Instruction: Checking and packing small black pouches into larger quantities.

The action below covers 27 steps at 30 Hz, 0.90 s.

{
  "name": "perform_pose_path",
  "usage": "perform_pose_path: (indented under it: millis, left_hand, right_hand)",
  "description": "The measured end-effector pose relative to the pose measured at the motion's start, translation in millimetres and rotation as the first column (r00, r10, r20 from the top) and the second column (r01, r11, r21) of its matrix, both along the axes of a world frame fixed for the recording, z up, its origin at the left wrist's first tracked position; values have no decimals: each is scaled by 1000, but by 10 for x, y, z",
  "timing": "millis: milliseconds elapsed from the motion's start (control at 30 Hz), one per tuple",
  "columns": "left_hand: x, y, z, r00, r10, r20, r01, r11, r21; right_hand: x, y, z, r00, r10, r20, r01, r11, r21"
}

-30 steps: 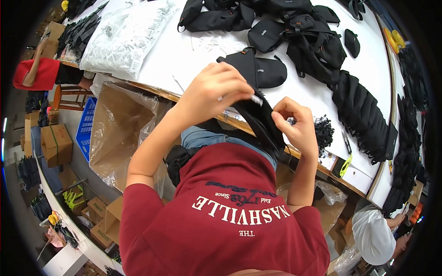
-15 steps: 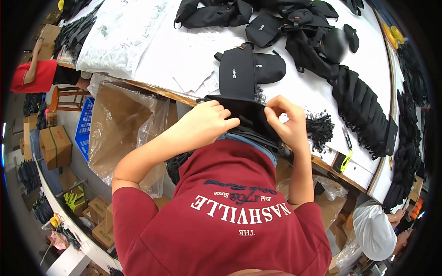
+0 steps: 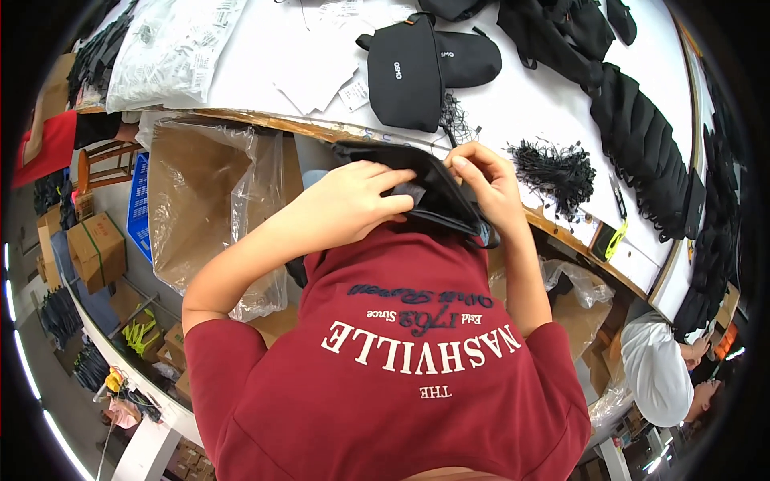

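A black fabric pouch (image 3: pixel 431 186) lies at my waist with its mouth spread wide, showing a dark interior and a small greyish patch inside. My left hand (image 3: pixel 362 200) is at its left side, fingers curled into the opening and thumb a little apart from them; part of its grip is hidden. At the right rim my right hand (image 3: pixel 488 186) pinches the fabric between thumb and fingers. Just beyond, on the white table, sits a black pouch (image 3: pixel 405 76) with white lettering, and a smaller rounded black pouch (image 3: pixel 473 60) lies partly behind it.
A tangle of black cords (image 3: pixel 553 172) lies right of my right hand, near a cutter (image 3: pixel 619 196) and yellow-green item. Overlapping black pouches (image 3: pixel 642 144) line the right. A plastic-lined carton (image 3: pixel 196 192) stands left below the table edge (image 3: pixel 265 120). A person in white (image 3: pixel 654 369) is at lower right.
The pouch at my waist has opened wider, and my left fingers now reach into its mouth. My right hand still pinches the rim. The view has shifted, so the table things sit higher.
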<state>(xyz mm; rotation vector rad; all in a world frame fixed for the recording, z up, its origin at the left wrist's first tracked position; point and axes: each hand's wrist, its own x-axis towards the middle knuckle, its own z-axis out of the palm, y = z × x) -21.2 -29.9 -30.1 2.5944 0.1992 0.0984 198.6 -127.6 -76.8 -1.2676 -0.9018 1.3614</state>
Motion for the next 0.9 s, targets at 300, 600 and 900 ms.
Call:
perform_pose_path:
  millis: [300, 600, 900]
  left_hand:
    - [-223, 7, -71, 989, 137, -53, -147, 929, -340]
    - [-313, 176, -94, 924, 270, -269, -356, 865, -355]
    - [-150, 102, 32, 944, 168, -284, -264, 900, -345]
  right_hand:
    - [440, -452, 68, 732, 467, 495, -456, 877, -152]
    - [695, -553, 317, 996, 34, 86, -8, 958, -288]
    - [498, -301, 149, 552, -423, -718, 541, 837, -76]
